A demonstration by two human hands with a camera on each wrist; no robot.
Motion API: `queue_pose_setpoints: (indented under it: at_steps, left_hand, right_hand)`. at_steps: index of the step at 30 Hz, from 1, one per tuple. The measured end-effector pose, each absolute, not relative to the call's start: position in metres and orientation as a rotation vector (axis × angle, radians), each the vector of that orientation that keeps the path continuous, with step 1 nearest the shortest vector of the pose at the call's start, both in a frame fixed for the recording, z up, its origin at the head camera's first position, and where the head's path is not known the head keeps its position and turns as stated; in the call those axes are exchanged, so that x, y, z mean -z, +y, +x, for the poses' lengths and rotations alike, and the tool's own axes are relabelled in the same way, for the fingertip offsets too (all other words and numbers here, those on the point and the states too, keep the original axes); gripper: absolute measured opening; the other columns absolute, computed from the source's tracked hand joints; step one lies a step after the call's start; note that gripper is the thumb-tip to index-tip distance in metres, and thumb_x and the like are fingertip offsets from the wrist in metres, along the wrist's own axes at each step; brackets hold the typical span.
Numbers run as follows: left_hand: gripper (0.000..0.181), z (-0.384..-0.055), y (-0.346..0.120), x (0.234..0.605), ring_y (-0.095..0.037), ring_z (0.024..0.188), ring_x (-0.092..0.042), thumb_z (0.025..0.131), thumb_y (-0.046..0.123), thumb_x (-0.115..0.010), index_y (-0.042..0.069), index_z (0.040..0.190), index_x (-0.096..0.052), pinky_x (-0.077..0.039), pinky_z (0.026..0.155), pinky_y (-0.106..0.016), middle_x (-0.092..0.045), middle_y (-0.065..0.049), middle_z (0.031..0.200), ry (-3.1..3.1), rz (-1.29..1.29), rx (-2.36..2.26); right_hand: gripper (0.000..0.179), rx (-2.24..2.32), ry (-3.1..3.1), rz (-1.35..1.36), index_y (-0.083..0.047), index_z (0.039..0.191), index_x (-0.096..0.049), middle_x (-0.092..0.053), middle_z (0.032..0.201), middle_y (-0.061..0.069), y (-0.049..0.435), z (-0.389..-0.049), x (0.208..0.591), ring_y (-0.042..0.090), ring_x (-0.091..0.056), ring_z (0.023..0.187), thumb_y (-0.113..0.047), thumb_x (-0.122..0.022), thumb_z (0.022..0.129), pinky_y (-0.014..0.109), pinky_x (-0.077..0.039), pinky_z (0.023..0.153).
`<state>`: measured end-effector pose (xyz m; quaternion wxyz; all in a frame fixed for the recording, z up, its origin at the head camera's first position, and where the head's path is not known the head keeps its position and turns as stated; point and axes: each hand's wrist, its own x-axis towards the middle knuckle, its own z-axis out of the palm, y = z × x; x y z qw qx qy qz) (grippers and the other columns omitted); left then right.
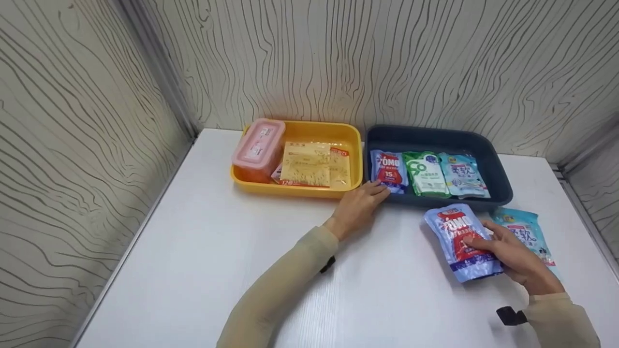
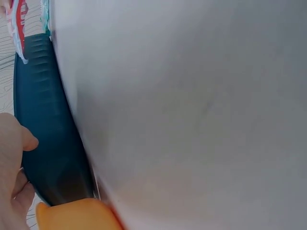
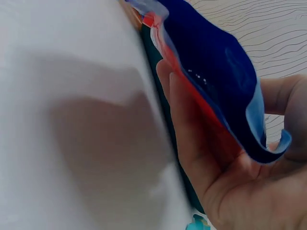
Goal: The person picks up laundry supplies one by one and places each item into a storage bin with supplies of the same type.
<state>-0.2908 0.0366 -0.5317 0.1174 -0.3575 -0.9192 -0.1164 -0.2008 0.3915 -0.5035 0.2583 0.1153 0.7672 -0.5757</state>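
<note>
My right hand [image 1: 515, 253] holds a blue and red OMO detergent pouch [image 1: 457, 232], thumb across its printed front. In the right wrist view the pouch's dark blue bottom [image 3: 216, 62] shows, with fingers along one side. The pouch hangs above the table, just in front of a dark blue bin [image 1: 500, 186]. At that bin's front left corner my left hand [image 1: 357, 207] grips the rim, its thumb against the outer wall [image 2: 45, 110]. Inside the bin stand another OMO pouch [image 1: 388, 171], a green and white pouch [image 1: 426, 175] and a light blue pouch [image 1: 464, 176].
Beneath my right hand a second light blue pouch [image 1: 527, 229] lies on the white table [image 1: 193, 270]. Left of the dark bin, a yellow bin [image 1: 300, 192] holds a pink-lidded container [image 1: 258, 142] and yellow packets [image 1: 305, 166]. Patterned panels [image 1: 309, 63] enclose the table's back and sides.
</note>
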Motion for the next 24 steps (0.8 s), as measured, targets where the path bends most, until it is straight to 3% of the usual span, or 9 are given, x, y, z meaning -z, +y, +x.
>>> queue_pose_setpoints:
  at_steps: [6, 12, 17, 24]
  left_hand:
    - [0.042, -0.291, 0.037, 0.530, -0.019, 0.149, -0.054, 0.109, 0.019, -0.061, 0.016, 0.151, -0.062, -0.043, 0.123, -0.035, -0.063, 0.000, 0.154, -2.699, -1.050, 0.307]
    - [0.043, -0.290, 0.037, 0.531, -0.019, 0.148, -0.054, 0.108, 0.018, -0.063, 0.016, 0.151, -0.062, -0.044, 0.122, -0.035, -0.063, 0.000, 0.153, -2.694, -1.052, 0.309]
    - [0.043, -0.291, 0.037, 0.533, -0.019, 0.147, -0.055, 0.107, 0.017, -0.065, 0.016, 0.150, -0.064, -0.045, 0.121, -0.035, -0.064, -0.001, 0.152, -2.677, -1.051, 0.340]
    - [0.042, -0.292, 0.037, 0.534, -0.021, 0.146, -0.057, 0.106, 0.016, -0.066, 0.015, 0.148, -0.065, -0.046, 0.120, -0.036, -0.066, -0.002, 0.150, -2.672, -1.049, 0.379]
  right_hand:
    - [0.054, 1.552, 2.067, 0.321, -0.026, 0.152, -0.043, -0.068, 0.110, -0.003, 0.394, -0.202, 0.497, 0.019, -0.075, 0.097, -0.033, -0.069, 0.105, 0.036, -0.066, 0.087]
    - [0.036, 1.587, 2.028, 0.300, -0.040, 0.136, -0.052, -0.070, 0.108, -0.003, 0.394, -0.202, 0.492, 0.021, -0.077, 0.095, -0.031, -0.069, 0.105, 0.037, -0.067, 0.086]
    - [0.032, 1.590, 2.032, 0.276, -0.044, 0.130, -0.052, -0.071, 0.108, -0.003, 0.393, -0.201, 0.490, 0.022, -0.077, 0.095, -0.031, -0.067, 0.106, 0.038, -0.067, 0.086]
    - [0.036, 1.609, 2.035, 0.264, -0.040, 0.135, -0.046, -0.072, 0.106, -0.003, 0.391, -0.204, 0.485, 0.022, -0.078, 0.093, -0.031, -0.066, 0.107, 0.037, -0.067, 0.084]
